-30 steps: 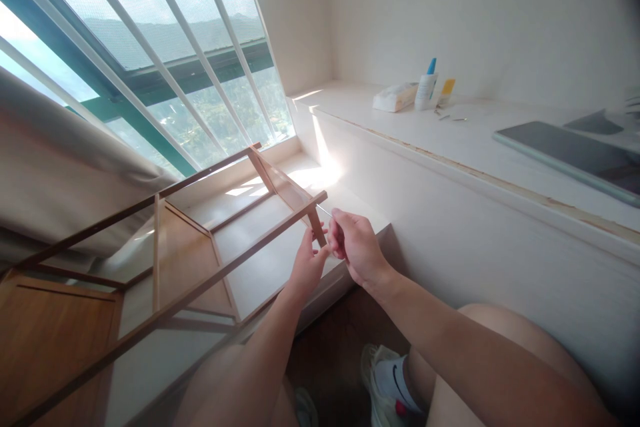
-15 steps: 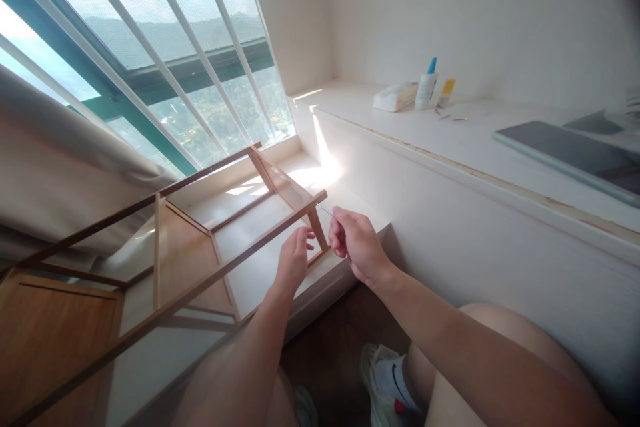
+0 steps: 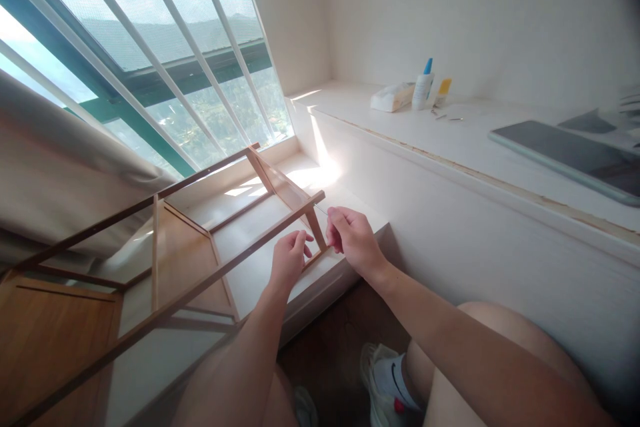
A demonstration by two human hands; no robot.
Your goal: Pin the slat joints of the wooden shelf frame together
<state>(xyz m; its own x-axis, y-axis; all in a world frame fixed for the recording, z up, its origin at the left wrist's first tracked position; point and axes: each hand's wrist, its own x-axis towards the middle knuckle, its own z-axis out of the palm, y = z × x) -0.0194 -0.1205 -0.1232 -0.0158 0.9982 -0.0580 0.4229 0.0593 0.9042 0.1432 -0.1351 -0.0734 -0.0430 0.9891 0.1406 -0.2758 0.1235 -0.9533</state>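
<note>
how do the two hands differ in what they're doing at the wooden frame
The left hand curls loosely beside the short upright post of the wooden frame; whether it touches is unclear. The right hand is closed, its fingers pinching a thin metal tool aimed at the frame's corner. The left hand sits lower and inside the frame, the right outside it. Both are bare and work at the same corner.

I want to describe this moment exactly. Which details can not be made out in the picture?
- Thin tool in the right hand: head view, too small to identify; the fingers cover most of it.
- Left hand grip at the wooden frame: its palm faces away.
- Small items beside the bottle: too small.
- Tablet: cut by the right edge.
</note>
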